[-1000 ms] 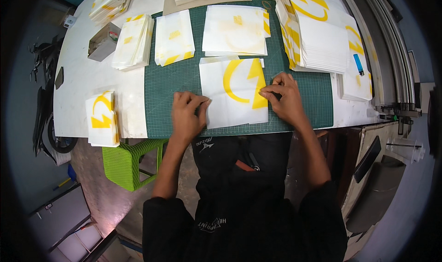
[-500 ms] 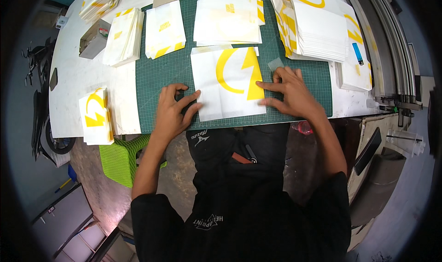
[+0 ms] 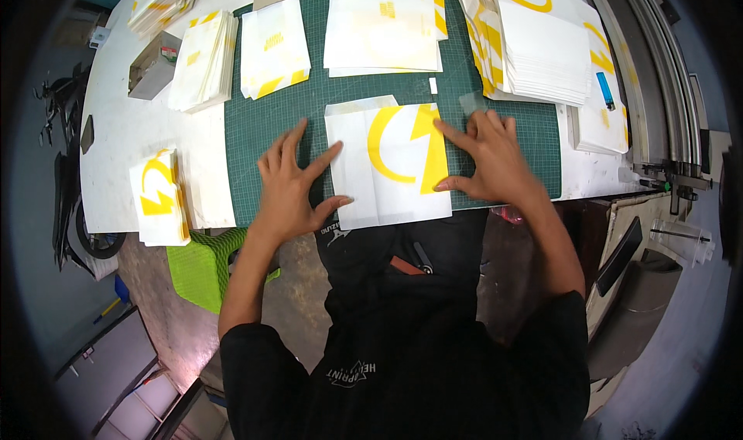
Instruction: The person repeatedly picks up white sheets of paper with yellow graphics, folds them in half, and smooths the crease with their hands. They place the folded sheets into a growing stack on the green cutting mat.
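Observation:
A folded white paper sheet (image 3: 358, 169) with a bold yellow curved print lies in front of me, its near edge overhanging the green cutting mat (image 3: 259, 142). A pale flap shows along its far edge. My left hand (image 3: 290, 192) is open, fingers spread, with index finger and thumb touching the sheet's left edge. On the right edge rest the thumb and index finger of my right hand (image 3: 491, 155). Its other fingers are curled, and a small translucent plastic piece (image 3: 467, 102) juts from them. A little white strip (image 3: 433, 85) lies beyond the sheet.
White-and-yellow paper pieces (image 3: 275, 45) and flat sheets (image 3: 379, 34) lie farther back. Stacks stand at right (image 3: 546, 61), at left (image 3: 203, 65) and by the near left edge (image 3: 159, 200). A grey box (image 3: 155, 72) sits left; a blue lighter (image 3: 604, 90) tops the right stack.
The sheet has slid toward me, past the mat's near edge. My left hand's fingers have spread wider. My right hand stays at the right edge, and the translucent piece has shifted slightly with it.

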The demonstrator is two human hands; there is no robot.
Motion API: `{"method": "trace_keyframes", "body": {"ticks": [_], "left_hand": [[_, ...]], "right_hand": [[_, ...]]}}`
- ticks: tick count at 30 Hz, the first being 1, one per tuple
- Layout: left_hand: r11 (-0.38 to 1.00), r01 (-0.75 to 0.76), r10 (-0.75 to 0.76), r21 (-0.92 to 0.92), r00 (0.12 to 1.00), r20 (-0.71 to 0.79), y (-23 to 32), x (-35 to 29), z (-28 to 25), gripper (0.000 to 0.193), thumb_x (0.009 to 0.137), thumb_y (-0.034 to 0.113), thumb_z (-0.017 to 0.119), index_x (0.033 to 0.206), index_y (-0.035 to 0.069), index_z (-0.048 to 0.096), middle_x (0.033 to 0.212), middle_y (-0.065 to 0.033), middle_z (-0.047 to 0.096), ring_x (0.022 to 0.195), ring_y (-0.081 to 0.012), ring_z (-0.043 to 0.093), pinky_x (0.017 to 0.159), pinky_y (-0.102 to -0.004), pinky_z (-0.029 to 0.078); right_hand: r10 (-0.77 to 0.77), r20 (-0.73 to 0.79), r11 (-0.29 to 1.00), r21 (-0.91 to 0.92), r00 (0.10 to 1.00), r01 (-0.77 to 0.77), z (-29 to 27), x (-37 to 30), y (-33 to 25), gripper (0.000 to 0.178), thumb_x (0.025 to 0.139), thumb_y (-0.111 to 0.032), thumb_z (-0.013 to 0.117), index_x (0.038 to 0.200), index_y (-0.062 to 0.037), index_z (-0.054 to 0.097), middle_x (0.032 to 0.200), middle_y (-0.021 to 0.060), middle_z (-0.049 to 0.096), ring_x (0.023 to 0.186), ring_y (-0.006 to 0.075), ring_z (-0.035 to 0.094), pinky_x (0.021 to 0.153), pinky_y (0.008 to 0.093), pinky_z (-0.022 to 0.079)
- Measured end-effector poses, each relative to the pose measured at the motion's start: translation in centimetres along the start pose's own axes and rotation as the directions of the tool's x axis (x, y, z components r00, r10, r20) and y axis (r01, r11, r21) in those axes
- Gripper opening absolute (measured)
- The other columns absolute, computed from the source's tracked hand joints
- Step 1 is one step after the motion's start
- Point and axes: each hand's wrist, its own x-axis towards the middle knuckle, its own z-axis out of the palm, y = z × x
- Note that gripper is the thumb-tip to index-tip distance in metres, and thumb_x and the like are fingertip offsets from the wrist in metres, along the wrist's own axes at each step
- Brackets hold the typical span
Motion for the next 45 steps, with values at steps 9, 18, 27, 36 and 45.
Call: {"method": "trace_keyframes", "body": {"ticks": [9, 18, 27, 36, 45], "left_hand": [[0.998, 0.051, -0.049, -0.023, 0.996, 0.076, -1.7, 0.2, 0.5, 0.105, 0.069, 0.071, 0.085, 0.158, 0.030, 0.050, 0.171, -0.0276, 0.020, 0.158, -0.0520, 0.015, 0.124, -0.0704, 0.012], [0.987, -0.146, 0.141, 0.069, 0.987, 0.076, -2.2, -0.2, 1.8, 0.081, 0.093, 0.059, 0.070, 0.158, 0.017, 0.048, 0.172, -0.0111, 0.032, 0.160, -0.0391, 0.023, 0.125, -0.0697, 0.011], [0.997, -0.074, 0.072, 0.021, 0.994, 0.088, -2.4, -0.1, 1.2, 0.093, 0.088, 0.069, 0.068, 0.161, 0.016, 0.043, 0.170, -0.0118, 0.035, 0.159, -0.0376, 0.024, 0.128, -0.0666, 0.009], [0.998, -0.047, 0.041, 0.037, 0.989, 0.144, -2.5, 0.0, 0.7, 0.105, 0.087, 0.074, 0.066, 0.163, 0.008, 0.035, 0.171, -0.0108, 0.033, 0.160, -0.0359, 0.023, 0.129, -0.0631, 0.010], [0.995, -0.015, -0.006, 0.103, 0.978, 0.207, -1.6, 0.2, -0.1, 0.106, 0.086, 0.071, 0.069, 0.165, 0.010, 0.033, 0.173, -0.0092, 0.030, 0.161, -0.0361, 0.022, 0.129, -0.0646, 0.012]], "right_hand": [[0.079, 0.076, 0.995, -0.066, 0.994, -0.074, -1.2, 2.1, 0.1, 0.136, 0.044, -0.069, 0.095, 0.162, -0.0235, 0.045, 0.109, 0.0119, 0.049, 0.113, 0.0299, 0.048, 0.099, 0.0426, 0.034], [0.011, -0.228, 0.978, 0.204, 0.974, 0.036, 0.3, 0.7, -0.9, 0.059, 0.082, -0.039, 0.089, 0.131, -0.0110, 0.072, 0.127, 0.0118, 0.059, 0.122, 0.0303, 0.052, 0.106, 0.0472, 0.037], [-0.095, -0.367, 0.975, 0.154, 0.925, 0.161, 2.3, 0.8, -1.5, 0.041, 0.084, -0.024, 0.087, 0.121, -0.0092, 0.076, 0.138, 0.0088, 0.066, 0.127, 0.0318, 0.055, 0.108, 0.0520, 0.038], [-0.176, -0.350, 0.967, 0.113, 0.920, 0.228, 2.2, 1.2, -0.9, 0.028, 0.087, -0.021, 0.084, 0.111, -0.0082, 0.080, 0.129, 0.0027, 0.074, 0.127, 0.0301, 0.058, 0.110, 0.0525, 0.037], [-0.134, -0.345, 0.987, 0.038, 0.929, 0.157, 2.5, 4.0, 0.8, 0.027, 0.093, -0.026, 0.077, 0.115, -0.0102, 0.081, 0.132, 0.0008, 0.074, 0.129, 0.0312, 0.057, 0.112, 0.0537, 0.035]]}}
